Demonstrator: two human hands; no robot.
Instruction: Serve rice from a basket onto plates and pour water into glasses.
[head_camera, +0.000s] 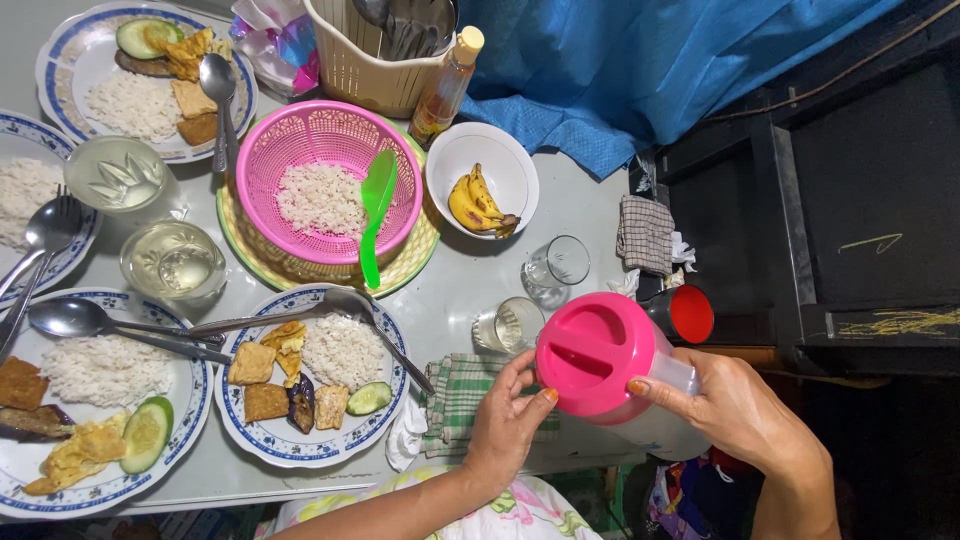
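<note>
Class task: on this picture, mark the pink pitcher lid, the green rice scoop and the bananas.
Pitcher lid (592, 352): head view, centre of the pink lid's top.
Rice scoop (376, 200): head view, green blade over the basket's rim.
Bananas (472, 203): head view, middle of the yellow bunch in the white bowl.
</note>
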